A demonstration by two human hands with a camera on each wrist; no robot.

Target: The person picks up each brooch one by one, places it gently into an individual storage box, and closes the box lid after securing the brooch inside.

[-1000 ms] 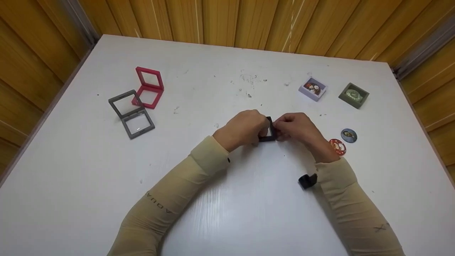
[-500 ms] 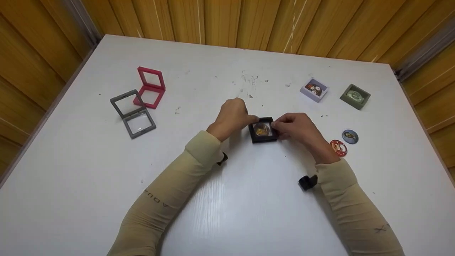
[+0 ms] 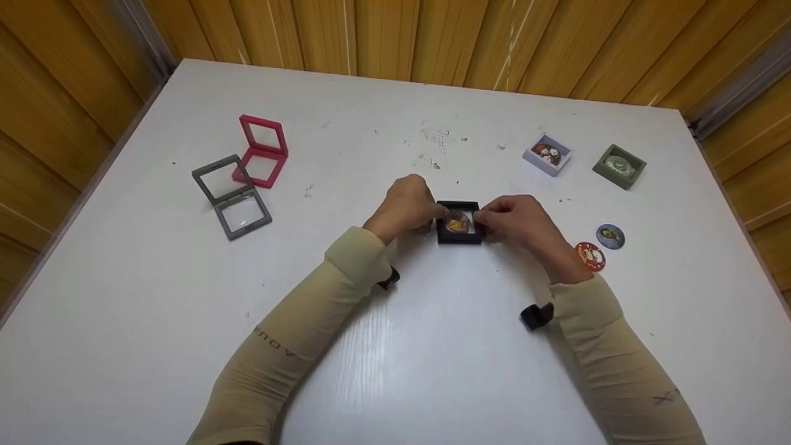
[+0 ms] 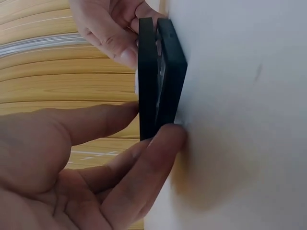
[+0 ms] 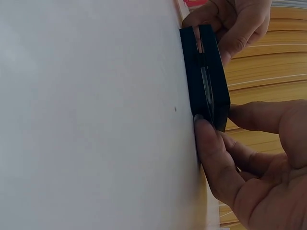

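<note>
A black square display frame (image 3: pixel 459 240) lies near the middle of the table, with a round orange-and-yellow badge (image 3: pixel 458 223) showing through its window. My left hand (image 3: pixel 405 209) pinches the frame's left side, thumb over the top edge and fingers at the lower half. On the opposite side my right hand (image 3: pixel 518 222) grips it between thumb and fingers. Seen edge-on in the left wrist view, the two halves of the black frame (image 4: pixel 147 76) stand nearly together with a thin gap between them. That gap also shows in the right wrist view of the frame (image 5: pixel 216 76).
Grey (image 3: pixel 262 212) and red (image 3: pixel 282 162) display frames stand unfolded at the left. At the back right sit a lilac frame (image 3: pixel 537 162) and a green frame (image 3: pixel 612 177), each holding a badge. A blue badge (image 3: pixel 610 236) and a red badge (image 3: pixel 591 256) lie beside my right wrist.
My left hand has drawn back from over the black frame to its left edge, uncovering the badge. The frame has turned slightly and now sits squarer, while the right hand stays on its side.
</note>
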